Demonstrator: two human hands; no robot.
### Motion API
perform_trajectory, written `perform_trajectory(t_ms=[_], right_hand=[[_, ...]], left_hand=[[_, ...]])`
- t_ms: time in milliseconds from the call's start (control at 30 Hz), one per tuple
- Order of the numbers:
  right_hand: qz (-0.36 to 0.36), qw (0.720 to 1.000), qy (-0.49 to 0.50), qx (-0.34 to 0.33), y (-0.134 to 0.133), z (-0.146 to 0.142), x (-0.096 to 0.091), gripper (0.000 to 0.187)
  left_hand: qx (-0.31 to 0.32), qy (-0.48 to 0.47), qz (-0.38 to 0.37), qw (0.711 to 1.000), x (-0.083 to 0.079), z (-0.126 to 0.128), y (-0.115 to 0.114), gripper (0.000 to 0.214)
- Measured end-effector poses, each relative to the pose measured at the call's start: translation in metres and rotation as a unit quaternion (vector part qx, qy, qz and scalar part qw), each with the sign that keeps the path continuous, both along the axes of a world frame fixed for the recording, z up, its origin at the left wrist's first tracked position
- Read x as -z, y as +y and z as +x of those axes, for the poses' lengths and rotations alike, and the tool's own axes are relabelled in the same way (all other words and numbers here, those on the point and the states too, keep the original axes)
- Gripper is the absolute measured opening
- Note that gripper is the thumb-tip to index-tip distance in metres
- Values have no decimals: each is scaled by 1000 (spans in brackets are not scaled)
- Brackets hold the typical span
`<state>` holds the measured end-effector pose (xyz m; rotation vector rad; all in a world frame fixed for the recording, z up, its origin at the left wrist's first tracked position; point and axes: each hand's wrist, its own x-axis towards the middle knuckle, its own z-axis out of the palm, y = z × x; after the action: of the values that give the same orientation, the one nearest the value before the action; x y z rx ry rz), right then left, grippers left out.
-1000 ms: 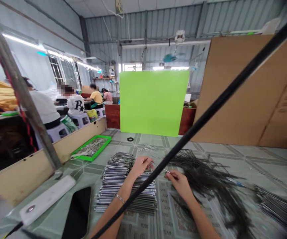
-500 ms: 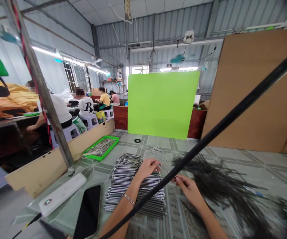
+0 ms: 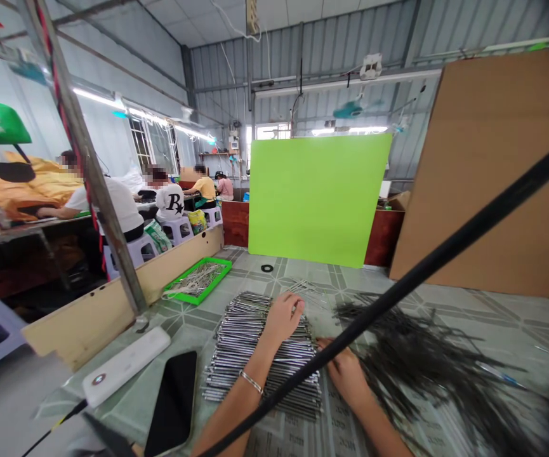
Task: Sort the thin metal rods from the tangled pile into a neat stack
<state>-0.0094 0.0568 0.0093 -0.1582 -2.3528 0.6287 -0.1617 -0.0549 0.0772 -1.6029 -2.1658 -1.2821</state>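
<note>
My left hand (image 3: 284, 317) rests over the upper right part of a dense layer of thin silvery metal rods (image 3: 238, 343), its fingers curled in. Whatever lies in those fingers is hidden. My right hand (image 3: 345, 371) is low at the right edge of the same rods, fingers bent together and partly covered by a black bar (image 3: 398, 279) that slants across the view. I cannot make out what its fingertips hold. To the right of this hand spreads a loose heap of thin dark strips (image 3: 417, 349).
A green tray (image 3: 202, 296) of thin pieces and a black ring (image 3: 267, 268) sit farther back. A phone (image 3: 172, 400) and a white power bank (image 3: 126, 365) lie at left. A metal post (image 3: 98, 184) rises beside a low wooden board. Several people sit at a bench beyond.
A thin rod stretched between my hands before; it no longer shows. My right hand has moved left and down to the rods' edge. The whole view has shifted slightly.
</note>
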Motion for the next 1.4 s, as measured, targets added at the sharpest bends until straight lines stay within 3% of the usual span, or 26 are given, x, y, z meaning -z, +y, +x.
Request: perform_trajectory(t_ms=[233, 567, 700, 800, 867, 1033, 1233, 1333, 1400], right_hand=[[56, 997, -46, 7, -1, 0, 5, 31], [43, 998, -43, 19, 8, 2, 7, 30], [61, 985, -97, 132, 23, 15, -5, 31], [51, 945, -174, 274, 36, 30, -12, 41], [42, 924, -220, 311, 42, 37, -14, 39], [30, 927, -224, 299, 44, 38, -14, 21], [7, 944, -163, 288, 39, 38, -22, 19], [-2, 951, -121, 283, 37, 40, -27, 19], [-2, 952, -101, 290, 37, 39, -28, 19]], left_hand=[[14, 93, -68, 993, 12, 26, 15, 19], [-8, 151, -142, 978, 17, 25, 13, 15], [8, 152, -171, 973, 15, 26, 10, 19], [22, 139, -192, 971, 16, 20, 12, 20], [19, 129, -206, 970, 19, 15, 15, 19], [0, 112, -236, 965, 21, 10, 16, 21], [16, 116, -251, 961, 17, 8, 19, 22], [31, 115, -277, 954, 21, -5, 38, 23], [78, 132, -273, 950, 27, -19, 61, 24]])
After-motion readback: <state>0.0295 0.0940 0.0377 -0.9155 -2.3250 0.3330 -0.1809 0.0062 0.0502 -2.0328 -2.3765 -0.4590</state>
